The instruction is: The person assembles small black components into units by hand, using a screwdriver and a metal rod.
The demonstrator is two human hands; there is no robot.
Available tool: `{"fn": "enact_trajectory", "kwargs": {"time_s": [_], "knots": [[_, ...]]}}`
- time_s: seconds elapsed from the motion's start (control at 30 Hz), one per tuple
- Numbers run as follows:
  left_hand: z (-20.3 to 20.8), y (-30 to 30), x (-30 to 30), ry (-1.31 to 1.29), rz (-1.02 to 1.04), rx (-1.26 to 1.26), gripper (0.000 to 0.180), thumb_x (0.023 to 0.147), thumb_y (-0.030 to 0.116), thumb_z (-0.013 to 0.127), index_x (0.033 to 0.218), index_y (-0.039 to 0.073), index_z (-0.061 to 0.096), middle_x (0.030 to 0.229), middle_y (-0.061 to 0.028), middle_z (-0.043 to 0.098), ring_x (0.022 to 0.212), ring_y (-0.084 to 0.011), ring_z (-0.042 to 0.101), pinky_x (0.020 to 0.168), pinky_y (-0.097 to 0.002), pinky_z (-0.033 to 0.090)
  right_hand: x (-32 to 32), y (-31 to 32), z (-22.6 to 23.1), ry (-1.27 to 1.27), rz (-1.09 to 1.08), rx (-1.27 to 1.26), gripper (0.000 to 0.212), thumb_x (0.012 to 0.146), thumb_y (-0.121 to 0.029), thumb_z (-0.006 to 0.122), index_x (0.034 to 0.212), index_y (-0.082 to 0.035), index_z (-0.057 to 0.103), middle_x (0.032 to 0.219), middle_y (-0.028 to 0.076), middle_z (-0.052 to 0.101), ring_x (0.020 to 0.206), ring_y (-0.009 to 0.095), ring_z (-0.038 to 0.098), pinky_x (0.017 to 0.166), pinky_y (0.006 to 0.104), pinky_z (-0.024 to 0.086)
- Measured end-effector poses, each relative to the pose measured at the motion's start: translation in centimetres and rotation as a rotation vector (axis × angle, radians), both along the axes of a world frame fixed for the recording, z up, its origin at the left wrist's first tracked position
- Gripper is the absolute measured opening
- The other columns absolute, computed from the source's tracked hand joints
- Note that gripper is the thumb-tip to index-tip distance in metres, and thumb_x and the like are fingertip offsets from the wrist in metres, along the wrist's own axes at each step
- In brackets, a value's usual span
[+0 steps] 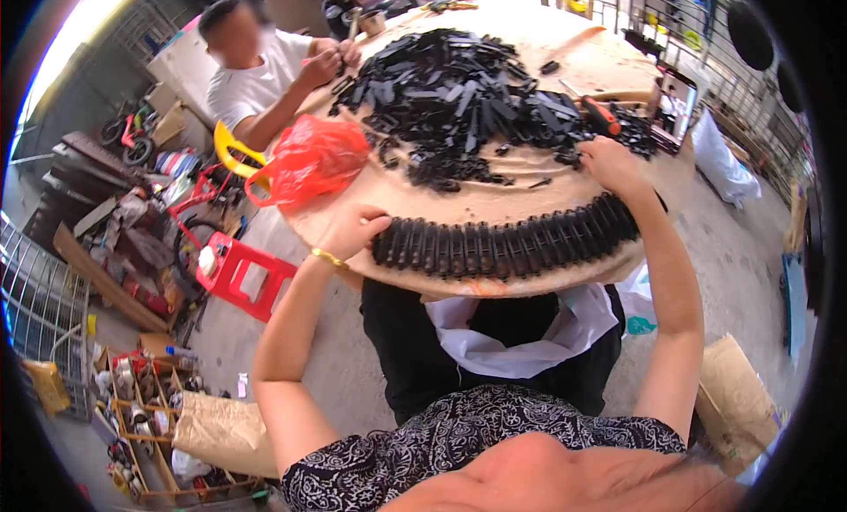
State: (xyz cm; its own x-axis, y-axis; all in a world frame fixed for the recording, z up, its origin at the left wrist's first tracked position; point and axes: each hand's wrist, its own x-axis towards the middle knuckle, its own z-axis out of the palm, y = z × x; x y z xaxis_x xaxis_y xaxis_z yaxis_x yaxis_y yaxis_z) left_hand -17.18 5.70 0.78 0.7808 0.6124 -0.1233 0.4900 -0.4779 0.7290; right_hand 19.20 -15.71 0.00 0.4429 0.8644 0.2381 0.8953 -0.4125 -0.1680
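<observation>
A grey floor (348, 371), cluttered along the left, lies under a round, tan-covered table (520, 16). A heap of black pieces (450, 97) covers its middle; a curved row of black parts (494, 250) lines its near edge. The left hand (351, 232) touches the row's left end, the right hand (616, 166) is at the heap's edge; whether either grips a piece, I cannot tell.
</observation>
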Motion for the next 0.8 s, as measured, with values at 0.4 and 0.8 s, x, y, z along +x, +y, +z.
{"fn": "enact_trajectory", "kwargs": {"time_s": [0.4, 0.8], "knots": [[2.5, 2.0, 6.8, -0.032, -0.041, 0.338, 0.025, 0.077, 0.024, 0.059, 0.089, 0.003, 0.065, 0.083, -0.0182, 0.062, 0.068, -0.0251, 0.061, 0.065, -0.0331, 0.048, -2.1, -1.0, 0.7, -0.027, 0.075, 0.448, 0.013, 0.076, -0.014, 0.056, 0.079, -0.003, 0.062, 0.076, 0.014, 0.060, 0.074, 0.031, 0.058, 0.066, 0.0379, 0.046], [1.6, -0.2, 21.6, 0.308, 0.121, 0.784, 0.052, 0.069, 0.051, 0.064, 0.091, 0.004, 0.064, 0.097, -0.0147, 0.058, 0.091, -0.0285, 0.057, 0.077, -0.0354, 0.047, -13.7, -7.6, 0.9, 0.162, 0.282, 0.682, 0.007, 0.072, -0.004, 0.062, 0.077, -0.001, 0.057, 0.067, 0.013, 0.055, 0.062, 0.030, 0.055, 0.055, 0.0357, 0.045]]}}
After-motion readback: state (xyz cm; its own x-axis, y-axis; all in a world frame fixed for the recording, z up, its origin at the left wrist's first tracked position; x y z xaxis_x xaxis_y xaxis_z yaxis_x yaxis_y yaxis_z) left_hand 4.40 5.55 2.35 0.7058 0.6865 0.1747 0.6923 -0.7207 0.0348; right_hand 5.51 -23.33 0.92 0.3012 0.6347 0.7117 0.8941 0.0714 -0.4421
